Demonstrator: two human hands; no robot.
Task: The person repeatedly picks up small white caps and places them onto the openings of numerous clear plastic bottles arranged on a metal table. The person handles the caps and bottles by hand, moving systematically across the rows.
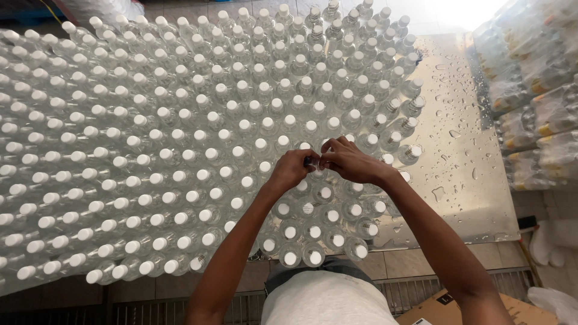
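A clear bottle (312, 161) stands upright among the packed rows near the tabletop's (457, 150) right edge; its cap seems small, mostly hidden by fingers.

The left hand (291, 170) and right hand (349, 161) meet over one clear plastic bottle (311, 161), hiding its white cap; whether the fingers grip it cannot be told. The crowd of clear white-capped bottles (150, 150) runs past the left edge. The shrink-wrapped bottle packs (533, 90) at right are blurred by glare and cut off.
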